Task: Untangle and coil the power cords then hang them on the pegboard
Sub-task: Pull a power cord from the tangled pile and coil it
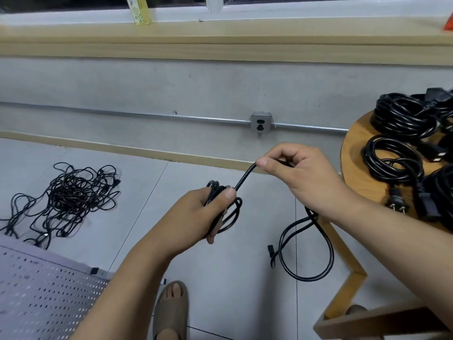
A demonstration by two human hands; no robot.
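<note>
Item: black power cord (245, 176), held just below the wall socket (261, 123). The left hand (208, 212) grips its gathered loops and the right hand (294, 173) pinches the running length. The tail trails loose, lower right of the socket. Likely light, pliable, springy and smooth-jacketed, so best held at the loops. Further tangled cords (73, 195) lie well left of and below the socket. No legible writing.
</note>
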